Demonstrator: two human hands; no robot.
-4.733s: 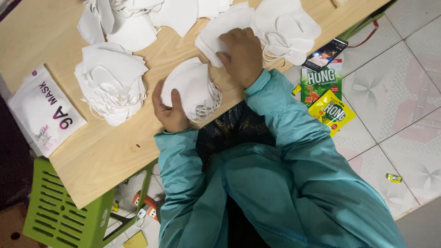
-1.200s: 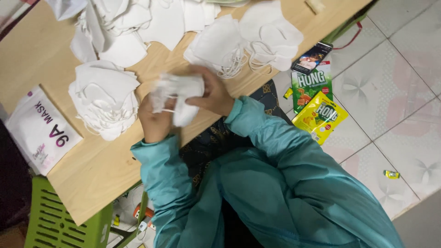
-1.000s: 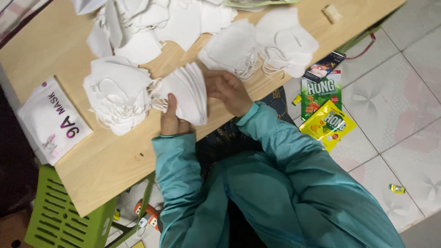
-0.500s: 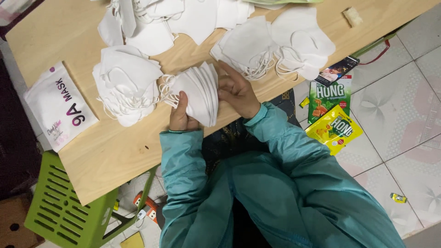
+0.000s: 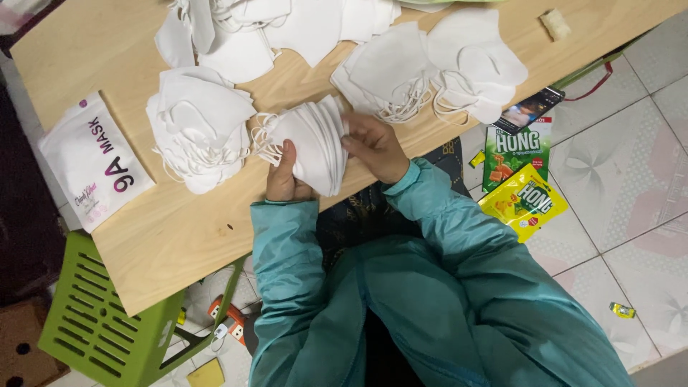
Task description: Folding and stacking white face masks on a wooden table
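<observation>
Far left on the wooden table (image 5: 165,236): a flat white mask packet (image 5: 93,161), lying apart from the work. Next, a loose heap of white masks (image 5: 201,125), just beside the hands. Left hand (image 5: 284,175) grips a fanned stack of white masks (image 5: 315,140) from below, thumb up against its face; ear loops hang off the stack's left edge. Right hand (image 5: 374,147) closes on the stack's right edge, fingers curled over the top layers. Stack is held at the table's near edge, between both hands. Further right, a second mask pile (image 5: 430,68); on the floor tiles, green snack packet (image 5: 516,147) and yellow snack packet (image 5: 523,201).
</observation>
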